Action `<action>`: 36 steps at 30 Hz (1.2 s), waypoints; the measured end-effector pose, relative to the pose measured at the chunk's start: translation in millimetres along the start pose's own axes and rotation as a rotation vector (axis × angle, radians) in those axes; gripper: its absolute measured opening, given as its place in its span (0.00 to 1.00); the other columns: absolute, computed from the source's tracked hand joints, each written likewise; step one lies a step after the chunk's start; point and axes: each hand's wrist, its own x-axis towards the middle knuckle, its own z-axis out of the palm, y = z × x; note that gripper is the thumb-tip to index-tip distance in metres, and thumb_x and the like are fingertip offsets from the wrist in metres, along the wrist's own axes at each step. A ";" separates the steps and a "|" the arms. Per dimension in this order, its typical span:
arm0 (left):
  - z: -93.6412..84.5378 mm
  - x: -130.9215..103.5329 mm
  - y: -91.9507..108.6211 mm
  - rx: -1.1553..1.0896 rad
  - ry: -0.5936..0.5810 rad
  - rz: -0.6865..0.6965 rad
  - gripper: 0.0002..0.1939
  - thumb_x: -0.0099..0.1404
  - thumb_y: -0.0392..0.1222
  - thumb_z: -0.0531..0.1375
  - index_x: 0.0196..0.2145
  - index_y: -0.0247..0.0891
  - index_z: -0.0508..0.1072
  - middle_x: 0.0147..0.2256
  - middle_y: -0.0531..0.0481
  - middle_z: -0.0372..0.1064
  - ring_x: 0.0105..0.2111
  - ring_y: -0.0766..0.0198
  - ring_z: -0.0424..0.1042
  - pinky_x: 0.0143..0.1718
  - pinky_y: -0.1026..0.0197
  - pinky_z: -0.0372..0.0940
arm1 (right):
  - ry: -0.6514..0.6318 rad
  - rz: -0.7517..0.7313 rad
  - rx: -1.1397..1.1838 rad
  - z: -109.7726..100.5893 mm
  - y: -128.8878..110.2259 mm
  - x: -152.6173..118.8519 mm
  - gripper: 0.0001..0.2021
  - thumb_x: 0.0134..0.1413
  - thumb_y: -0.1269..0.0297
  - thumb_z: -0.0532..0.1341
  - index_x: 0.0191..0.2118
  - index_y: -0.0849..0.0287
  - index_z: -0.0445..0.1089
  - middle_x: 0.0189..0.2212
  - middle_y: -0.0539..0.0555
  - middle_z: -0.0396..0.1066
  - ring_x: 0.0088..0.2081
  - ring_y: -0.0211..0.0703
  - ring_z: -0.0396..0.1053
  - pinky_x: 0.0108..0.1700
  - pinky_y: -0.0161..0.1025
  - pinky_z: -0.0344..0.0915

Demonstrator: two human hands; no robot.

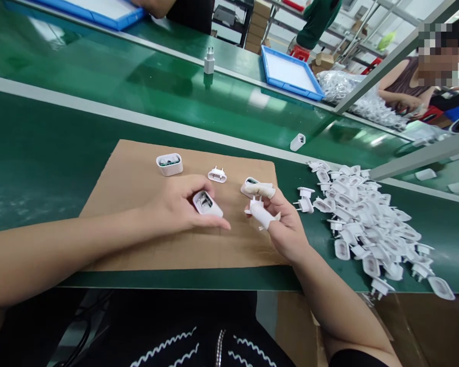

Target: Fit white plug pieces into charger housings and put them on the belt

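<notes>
My left hand [189,204] curls around a white charger housing [210,206], whose open end shows metal parts inside. Over the right part of the cardboard sheet [137,224], my right hand [279,216] pinches a white plug cap [255,204] with two pins between thumb and fingers. White coverings wrap its thumb and a fingertip. Just behind those fingers lies another open housing [248,184], partly hidden. A loose plug cap [217,175] rests on the cardboard between the hands, pins up. Farther left stands an open housing [170,164] with a circuit board inside.
A large heap of white plug caps [371,219] covers the bench at right. Beyond the pale strip, a housing [297,142] and an upright charger [209,61] stand on the green belt. A blue tray [290,74] sits behind. Other people work across the line.
</notes>
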 end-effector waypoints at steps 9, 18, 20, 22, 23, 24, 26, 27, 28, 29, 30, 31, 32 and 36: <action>14.7 -3.8 -7.3 0.362 -0.067 0.085 0.34 0.51 0.73 0.68 0.28 0.39 0.64 0.29 0.52 0.64 0.26 0.65 0.61 0.25 0.62 0.50 | 0.029 -0.161 -0.364 13.0 8.9 1.0 0.15 0.53 0.65 0.72 0.47 0.49 0.77 0.40 0.53 0.73 0.44 0.46 0.75 0.46 0.44 0.76; -4.6 -4.9 -9.0 -0.106 -0.399 -0.126 0.15 0.63 0.50 0.65 0.44 0.39 0.75 0.37 0.49 0.74 0.31 0.63 0.73 0.30 0.61 0.67 | -0.181 -0.220 -0.573 -2.8 13.4 0.6 0.11 0.62 0.71 0.63 0.42 0.48 0.81 0.42 0.54 0.79 0.46 0.47 0.77 0.48 0.46 0.75; 1.4 -5.4 -10.0 -0.079 -0.348 -0.118 0.13 0.64 0.50 0.65 0.39 0.39 0.76 0.33 0.50 0.73 0.29 0.63 0.72 0.29 0.62 0.66 | -0.100 -0.208 -0.624 -7.4 6.9 -0.1 0.11 0.60 0.70 0.65 0.43 0.46 0.82 0.40 0.53 0.80 0.44 0.48 0.77 0.46 0.47 0.76; 8.8 -6.1 -11.1 -0.037 -0.288 -0.097 0.17 0.61 0.52 0.69 0.41 0.38 0.77 0.31 0.51 0.73 0.27 0.65 0.70 0.28 0.62 0.65 | 0.068 -0.169 -0.590 -9.1 1.3 -0.3 0.13 0.56 0.68 0.69 0.46 0.45 0.81 0.39 0.51 0.81 0.41 0.47 0.78 0.44 0.46 0.76; 12.2 -6.6 -11.9 -0.021 -0.262 -0.087 0.20 0.59 0.54 0.70 0.43 0.38 0.77 0.30 0.52 0.72 0.26 0.65 0.69 0.27 0.62 0.65 | 0.147 -0.143 -0.532 -8.4 -0.5 -0.2 0.14 0.55 0.67 0.71 0.47 0.45 0.81 0.40 0.50 0.81 0.40 0.46 0.78 0.44 0.45 0.77; 15.1 -7.1 -12.6 -0.006 -0.239 -0.075 0.22 0.58 0.55 0.71 0.44 0.38 0.77 0.30 0.53 0.72 0.25 0.66 0.68 0.27 0.63 0.64 | 0.203 -0.117 -0.458 -6.5 -1.5 0.0 0.15 0.54 0.66 0.71 0.48 0.45 0.81 0.40 0.49 0.81 0.39 0.46 0.79 0.45 0.45 0.77; 19.2 -8.2 -14.2 0.020 -0.203 -0.042 0.22 0.59 0.56 0.70 0.43 0.38 0.77 0.29 0.53 0.71 0.24 0.67 0.67 0.26 0.63 0.62 | 0.222 -0.074 -0.317 0.0 -1.8 0.6 0.15 0.56 0.65 0.70 0.49 0.46 0.80 0.42 0.49 0.81 0.41 0.46 0.80 0.48 0.46 0.78; 20.5 -8.7 -14.8 0.025 -0.189 -0.029 0.20 0.61 0.56 0.69 0.41 0.38 0.77 0.28 0.53 0.71 0.24 0.67 0.67 0.26 0.63 0.62 | 0.201 -0.060 -0.281 3.9 -1.5 0.9 0.15 0.57 0.64 0.69 0.50 0.47 0.79 0.43 0.50 0.81 0.42 0.46 0.80 0.49 0.47 0.78; 21.3 -9.1 -15.2 0.025 -0.179 -0.021 0.18 0.62 0.55 0.69 0.39 0.38 0.78 0.28 0.53 0.70 0.24 0.67 0.67 0.26 0.64 0.61 | 0.174 -0.059 -0.280 7.8 -1.2 1.2 0.14 0.58 0.64 0.69 0.50 0.47 0.78 0.44 0.50 0.81 0.44 0.46 0.80 0.50 0.48 0.77; 21.8 -9.3 -15.4 0.021 -0.172 -0.019 0.17 0.62 0.55 0.68 0.38 0.38 0.77 0.27 0.53 0.70 0.25 0.66 0.67 0.25 0.64 0.60 | 0.150 -0.071 -0.313 11.4 -1.0 1.6 0.14 0.58 0.64 0.68 0.50 0.47 0.78 0.45 0.50 0.81 0.45 0.46 0.79 0.51 0.48 0.77; 22.1 -9.5 -15.4 0.014 -0.166 -0.017 0.16 0.62 0.54 0.68 0.37 0.38 0.77 0.27 0.53 0.70 0.25 0.66 0.67 0.25 0.64 0.60 | 0.135 -0.095 -0.367 14.3 -1.0 2.1 0.13 0.59 0.64 0.68 0.49 0.47 0.78 0.45 0.50 0.80 0.46 0.47 0.79 0.51 0.48 0.77; 22.3 -9.5 -15.1 0.006 -0.165 -0.016 0.16 0.62 0.55 0.68 0.37 0.38 0.77 0.28 0.53 0.70 0.25 0.66 0.67 0.25 0.64 0.60 | 0.122 -0.127 -0.430 16.4 -1.1 2.7 0.11 0.59 0.64 0.68 0.48 0.47 0.78 0.44 0.50 0.80 0.46 0.46 0.78 0.51 0.48 0.76; 22.3 -9.4 -14.7 -0.002 -0.165 -0.011 0.16 0.62 0.55 0.68 0.36 0.38 0.77 0.27 0.52 0.71 0.25 0.66 0.67 0.25 0.64 0.60 | 0.107 -0.167 -0.487 17.9 -1.2 3.5 0.10 0.60 0.65 0.67 0.47 0.47 0.78 0.43 0.50 0.80 0.46 0.46 0.78 0.51 0.47 0.76; 22.2 -8.4 -12.8 -0.024 -0.166 0.022 0.16 0.64 0.55 0.66 0.33 0.38 0.76 0.28 0.52 0.70 0.27 0.65 0.68 0.27 0.63 0.60 | 0.024 -0.332 -0.627 19.3 -0.9 7.3 0.09 0.63 0.65 0.64 0.47 0.46 0.77 0.43 0.51 0.80 0.47 0.48 0.77 0.53 0.51 0.73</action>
